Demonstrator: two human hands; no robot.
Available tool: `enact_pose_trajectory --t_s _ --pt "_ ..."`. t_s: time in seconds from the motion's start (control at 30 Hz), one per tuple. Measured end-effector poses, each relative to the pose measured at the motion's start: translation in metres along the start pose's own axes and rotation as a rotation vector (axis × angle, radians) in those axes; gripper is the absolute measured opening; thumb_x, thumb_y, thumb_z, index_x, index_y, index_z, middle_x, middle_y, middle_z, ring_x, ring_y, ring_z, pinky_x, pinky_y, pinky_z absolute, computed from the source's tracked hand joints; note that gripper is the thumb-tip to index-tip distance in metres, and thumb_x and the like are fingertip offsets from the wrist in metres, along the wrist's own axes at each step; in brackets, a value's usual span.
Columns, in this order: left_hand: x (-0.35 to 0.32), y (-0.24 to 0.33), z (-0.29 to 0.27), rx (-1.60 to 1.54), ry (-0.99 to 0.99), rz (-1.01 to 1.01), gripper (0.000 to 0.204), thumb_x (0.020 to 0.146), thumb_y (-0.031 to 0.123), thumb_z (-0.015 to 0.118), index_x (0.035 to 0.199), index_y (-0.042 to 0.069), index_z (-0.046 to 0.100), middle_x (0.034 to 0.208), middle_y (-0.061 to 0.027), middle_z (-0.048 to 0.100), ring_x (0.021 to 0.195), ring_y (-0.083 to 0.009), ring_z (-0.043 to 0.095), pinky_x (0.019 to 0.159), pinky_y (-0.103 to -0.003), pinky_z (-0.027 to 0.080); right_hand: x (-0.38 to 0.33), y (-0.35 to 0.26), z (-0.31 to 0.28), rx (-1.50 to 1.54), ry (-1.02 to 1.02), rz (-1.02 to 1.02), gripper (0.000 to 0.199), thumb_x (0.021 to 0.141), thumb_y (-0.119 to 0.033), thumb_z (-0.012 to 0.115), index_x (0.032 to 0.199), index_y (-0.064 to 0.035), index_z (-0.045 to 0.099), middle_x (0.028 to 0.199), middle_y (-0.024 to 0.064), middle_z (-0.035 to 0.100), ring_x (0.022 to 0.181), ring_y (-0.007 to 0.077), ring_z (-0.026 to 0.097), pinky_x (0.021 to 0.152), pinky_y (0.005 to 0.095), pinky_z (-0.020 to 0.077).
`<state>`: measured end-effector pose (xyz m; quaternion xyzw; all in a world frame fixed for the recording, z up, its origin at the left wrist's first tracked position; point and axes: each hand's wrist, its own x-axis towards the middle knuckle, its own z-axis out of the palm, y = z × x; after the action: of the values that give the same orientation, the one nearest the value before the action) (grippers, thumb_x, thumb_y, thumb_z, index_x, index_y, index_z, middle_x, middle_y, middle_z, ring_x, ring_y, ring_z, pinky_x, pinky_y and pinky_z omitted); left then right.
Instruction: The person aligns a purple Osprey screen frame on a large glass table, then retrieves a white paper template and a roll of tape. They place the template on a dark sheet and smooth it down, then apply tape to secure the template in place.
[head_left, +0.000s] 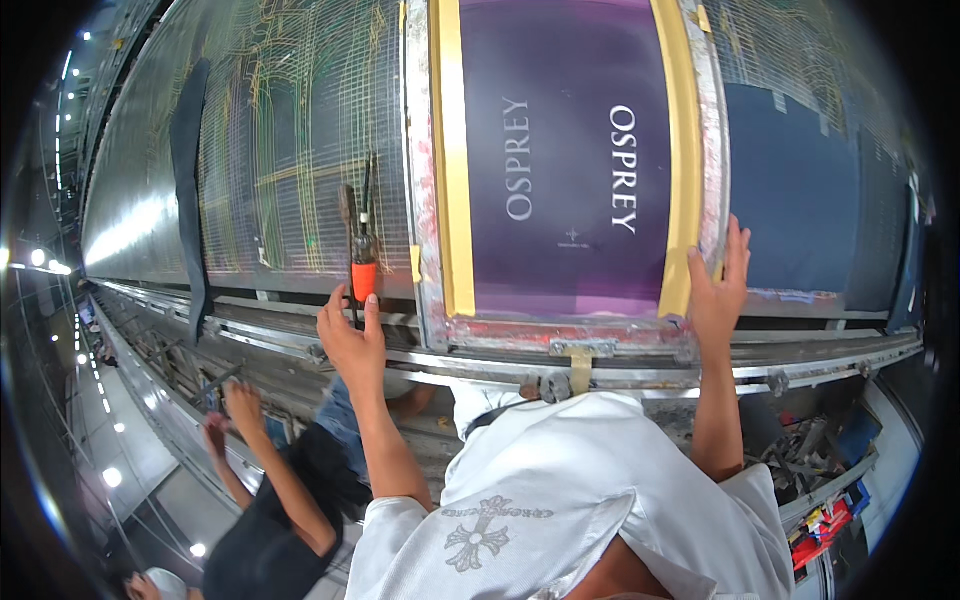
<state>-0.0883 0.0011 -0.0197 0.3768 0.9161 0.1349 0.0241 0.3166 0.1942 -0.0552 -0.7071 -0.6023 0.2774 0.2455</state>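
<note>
Both hands at the print table, set either side of a paint-smeared metal screen frame (429,200).

Frame lies flat on the table; dark purple mesh panel (570,160) inside, yellow tape (686,170) along its sides; navy fabric panel (795,190) to the right. Left hand (352,338): thumb and fingers parted about the lower end of an orange-handled dark tool (364,282); cannot tell if they pinch it. Right hand (716,298): thumb and fingers spread at the right rail; squeeze unclear. Step looks like positioning or steadying the frame; next move likely calls for a firm, even hold.
</note>
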Motion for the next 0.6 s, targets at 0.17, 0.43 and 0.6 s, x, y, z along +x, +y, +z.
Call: enact_pose_trajectory --t_s 0.17,0.43,0.6 --pt "-0.012 -0.016 0.01 -0.03 -0.027 -0.018 0.051 0.091 0.033 0.072 0.131 0.004 0.057 0.106 -0.0186 0.064 0.099 -0.0363 0.061 0.087 -0.045 0.048 -0.016 0.003 -0.003 -0.054 -0.027 -0.036 0.07 0.089 -0.027 0.068 0.15 -0.0053 0.042 0.156 0.0191 0.04 0.152 0.0363 0.022 0.123 0.0457 0.0149" --pt "-0.012 -0.025 0.021 -0.028 0.142 0.117 0.052 0.088 0.027 0.075 0.135 0.011 0.059 0.119 -0.0178 0.055 0.108 -0.0359 0.056 0.093 -0.046 0.047 -0.024 0.007 -0.008 -0.1 -0.066 -0.066 0.076 0.088 -0.03 0.069 0.153 -0.0077 0.038 0.156 0.0188 0.04 0.152 0.0366 0.022 0.124 0.045 0.0147" --pt "-0.002 -0.019 0.012 -0.064 0.13 0.164 0.045 0.086 0.022 0.077 0.127 0.011 0.065 0.118 -0.0167 0.054 0.107 -0.0343 0.055 0.093 -0.045 0.047 -0.035 0.008 -0.016 -0.157 -0.131 -0.06 0.081 0.087 -0.031 0.07 0.155 -0.0072 0.033 0.159 0.0204 0.034 0.152 0.0375 0.02 0.124 0.0457 0.0151"
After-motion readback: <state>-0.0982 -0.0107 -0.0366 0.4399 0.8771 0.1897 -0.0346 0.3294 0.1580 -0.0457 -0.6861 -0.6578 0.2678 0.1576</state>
